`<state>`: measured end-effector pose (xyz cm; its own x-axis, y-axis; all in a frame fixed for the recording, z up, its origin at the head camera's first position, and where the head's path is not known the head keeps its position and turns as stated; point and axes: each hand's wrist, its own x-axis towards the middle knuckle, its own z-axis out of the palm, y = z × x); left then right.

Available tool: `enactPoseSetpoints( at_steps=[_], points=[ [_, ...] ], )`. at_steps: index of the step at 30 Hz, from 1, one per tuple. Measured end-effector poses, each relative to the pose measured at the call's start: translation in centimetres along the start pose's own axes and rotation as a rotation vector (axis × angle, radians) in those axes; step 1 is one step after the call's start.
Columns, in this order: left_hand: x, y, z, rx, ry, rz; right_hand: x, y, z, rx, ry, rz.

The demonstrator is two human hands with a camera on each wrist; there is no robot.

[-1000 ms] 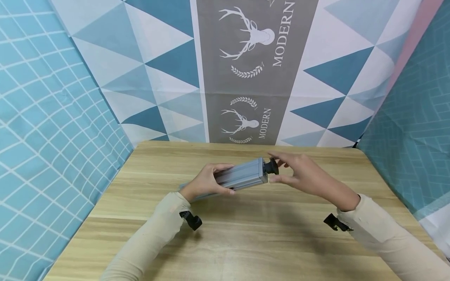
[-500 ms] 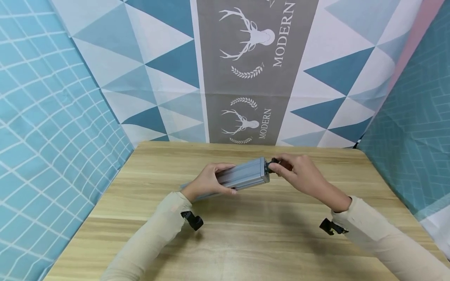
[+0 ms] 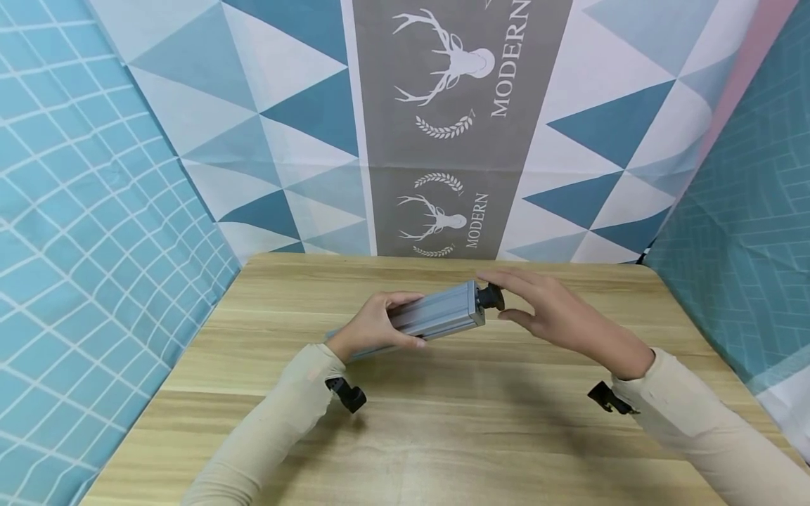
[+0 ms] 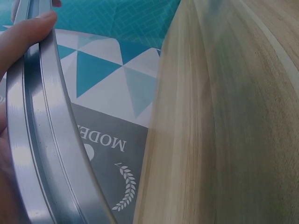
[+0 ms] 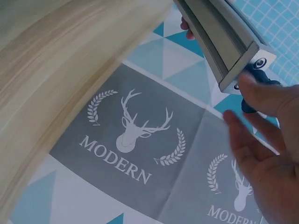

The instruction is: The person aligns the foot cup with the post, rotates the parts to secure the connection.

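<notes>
An aluminium profile bar (image 3: 439, 313) with grooved sides is held above the table, tilted up toward the right. My left hand (image 3: 373, 327) grips it round the middle, its thumb (image 4: 32, 35) on the grooved face in the left wrist view. From the capped right end sticks a black flared foot (image 3: 491, 296). Beside it is my right hand (image 3: 553, 309), fingers stretched past the foot and thumb apart below. In the right wrist view the thumb partly hides the foot (image 5: 248, 107), and the bar's end plate (image 5: 260, 60) shows round screw holes.
The wooden table (image 3: 405, 436) lies beneath both hands. Patterned cloth with deer heads (image 3: 436, 147) hangs behind its far edge. Blue-tiled cloth (image 3: 95, 211) stands on the left, and teal cloth (image 3: 740, 232) on the right.
Half a second ago my right fingers pinched the black foot; now they have spread and drawn off it to the right. The left hand and the bar have barely moved.
</notes>
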<state>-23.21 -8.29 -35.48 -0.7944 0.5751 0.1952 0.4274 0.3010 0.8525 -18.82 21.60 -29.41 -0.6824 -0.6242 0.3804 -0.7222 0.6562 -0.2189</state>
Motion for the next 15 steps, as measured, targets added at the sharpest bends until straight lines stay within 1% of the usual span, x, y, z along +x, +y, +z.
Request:
enactPoseSetpoints(
  at_steps=[1,2,3,5,7,12,14,15],
  points=[
    [0.01,-0.02,0.0,-0.002,0.001,0.001,-0.05,0.08,-0.05,-0.009,0.014,-0.046],
    [0.01,-0.04,0.01,-0.006,0.001,0.001,-0.06,0.1,-0.09,-0.017,0.026,-0.076],
    [0.02,-0.04,0.02,-0.007,0.002,0.0,-0.05,0.08,-0.13,-0.014,0.035,-0.091],
    [0.03,0.01,0.02,-0.01,0.003,0.003,0.0,-0.01,-0.17,-0.018,0.041,-0.082],
    [0.0,0.11,0.01,-0.006,0.001,0.008,0.03,-0.15,-0.08,-0.011,0.027,-0.026],
    [-0.14,0.35,0.04,0.0,-0.013,0.018,0.1,-0.37,0.47,0.074,0.003,0.198],
    [-0.17,0.4,0.06,-0.004,-0.015,0.017,0.14,-0.39,0.58,0.104,0.002,0.256],
    [-0.16,0.41,0.07,-0.006,-0.016,0.016,0.16,-0.4,0.58,0.105,-0.001,0.271]
  ],
)
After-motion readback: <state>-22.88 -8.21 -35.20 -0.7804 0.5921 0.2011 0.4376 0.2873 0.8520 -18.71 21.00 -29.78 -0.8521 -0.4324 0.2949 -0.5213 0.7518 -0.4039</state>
